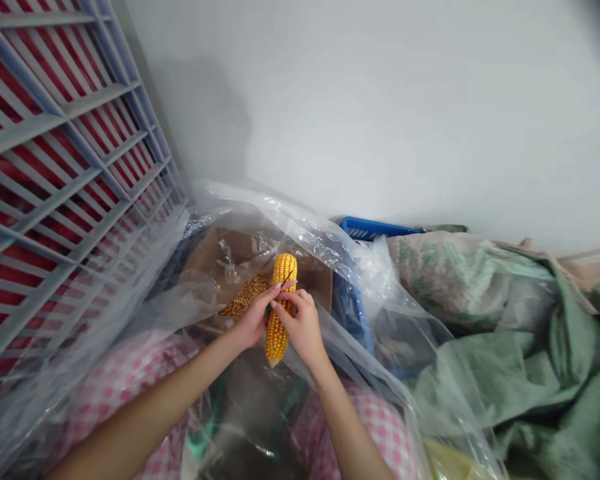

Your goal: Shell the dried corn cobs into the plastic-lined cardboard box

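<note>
An ear of yellow corn (277,340) stands nearly upright between my two hands, its narrow tip pointing down toward me. My left hand (254,320) is closed on the ear's left side. From the right, my right hand (300,323) reaches over the ear with thumb and fingers bent against it. A thin dark pointed tool (288,277) slants across the ear at my fingertips. A bit of green shows beside it, and the fingers hide most of its grip. Beyond my left hand lies a heap of loose corn kernels (244,298).
Clear plastic sheeting (300,223) drapes around a cardboard box (207,257) and over my checked pink legs. A slatted crate (95,170) rises at left. At right are a blue basket (365,227), a stuffed sack (440,277) and green cloth (510,373). A white wall stands behind.
</note>
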`<state>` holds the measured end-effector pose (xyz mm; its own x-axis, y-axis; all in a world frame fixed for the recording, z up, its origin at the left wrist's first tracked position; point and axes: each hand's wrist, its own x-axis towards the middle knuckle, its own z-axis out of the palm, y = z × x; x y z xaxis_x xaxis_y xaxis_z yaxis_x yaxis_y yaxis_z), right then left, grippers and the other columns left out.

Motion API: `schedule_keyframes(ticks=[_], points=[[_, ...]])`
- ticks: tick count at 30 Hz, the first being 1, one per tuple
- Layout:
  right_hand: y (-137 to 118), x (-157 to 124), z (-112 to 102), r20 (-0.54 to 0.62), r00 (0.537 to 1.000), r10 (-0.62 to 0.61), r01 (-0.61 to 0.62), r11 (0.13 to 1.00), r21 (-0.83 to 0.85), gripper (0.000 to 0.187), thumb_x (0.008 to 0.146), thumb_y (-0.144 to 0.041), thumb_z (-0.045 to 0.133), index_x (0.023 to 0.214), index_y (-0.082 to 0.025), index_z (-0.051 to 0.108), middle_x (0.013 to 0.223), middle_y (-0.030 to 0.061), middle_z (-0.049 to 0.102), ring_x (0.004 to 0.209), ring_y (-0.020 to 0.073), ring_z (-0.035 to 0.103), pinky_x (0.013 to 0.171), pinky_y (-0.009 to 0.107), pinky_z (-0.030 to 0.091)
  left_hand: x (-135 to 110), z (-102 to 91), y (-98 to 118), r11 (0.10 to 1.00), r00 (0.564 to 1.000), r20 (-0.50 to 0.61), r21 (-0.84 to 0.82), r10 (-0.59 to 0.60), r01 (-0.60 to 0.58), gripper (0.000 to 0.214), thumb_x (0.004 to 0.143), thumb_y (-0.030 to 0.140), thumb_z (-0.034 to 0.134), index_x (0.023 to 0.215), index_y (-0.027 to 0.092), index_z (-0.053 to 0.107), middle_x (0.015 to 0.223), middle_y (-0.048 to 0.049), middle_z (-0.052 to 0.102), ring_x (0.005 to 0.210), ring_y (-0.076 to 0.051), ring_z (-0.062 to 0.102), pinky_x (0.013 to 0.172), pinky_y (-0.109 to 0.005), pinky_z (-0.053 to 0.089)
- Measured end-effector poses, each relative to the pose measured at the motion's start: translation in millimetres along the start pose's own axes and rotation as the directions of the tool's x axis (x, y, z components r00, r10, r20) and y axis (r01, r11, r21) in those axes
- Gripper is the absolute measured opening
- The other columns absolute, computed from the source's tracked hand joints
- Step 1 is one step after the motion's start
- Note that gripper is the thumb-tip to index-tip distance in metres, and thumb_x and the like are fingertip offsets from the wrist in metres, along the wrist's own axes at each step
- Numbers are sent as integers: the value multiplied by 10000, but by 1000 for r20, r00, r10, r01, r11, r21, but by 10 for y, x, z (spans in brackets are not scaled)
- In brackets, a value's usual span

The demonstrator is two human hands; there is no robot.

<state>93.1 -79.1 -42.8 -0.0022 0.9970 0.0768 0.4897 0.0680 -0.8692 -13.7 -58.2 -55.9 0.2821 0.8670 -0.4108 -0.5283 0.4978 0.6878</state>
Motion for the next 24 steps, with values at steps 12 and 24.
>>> schedule_keyframes(ticks=[12, 24], points=[[-6, 50, -123, 136, 950, 282, -297, 675, 676, 208, 684, -366, 671, 745, -195, 569, 687, -25, 563, 656, 118, 538, 624, 232, 427, 76, -63, -84, 987, 994, 43, 121, 98, -102, 479, 790, 538, 544, 1124, 218, 665, 1343, -34, 541, 1322, -241, 382, 1101, -346, 294], [75, 155, -661, -19, 984, 176, -161, 933, 323, 321, 753, -467, 622, 896, -185, 675, 657, -9, 619, 555, 115, 527, 537, 244, 422, -252, 30, 225, 979, 998, 31, 196, 50, -55, 933, 702, 362, 696, 1439, 426, 128, 1331, -64, 505, 859, -210, 669, 600, -275, 528]])
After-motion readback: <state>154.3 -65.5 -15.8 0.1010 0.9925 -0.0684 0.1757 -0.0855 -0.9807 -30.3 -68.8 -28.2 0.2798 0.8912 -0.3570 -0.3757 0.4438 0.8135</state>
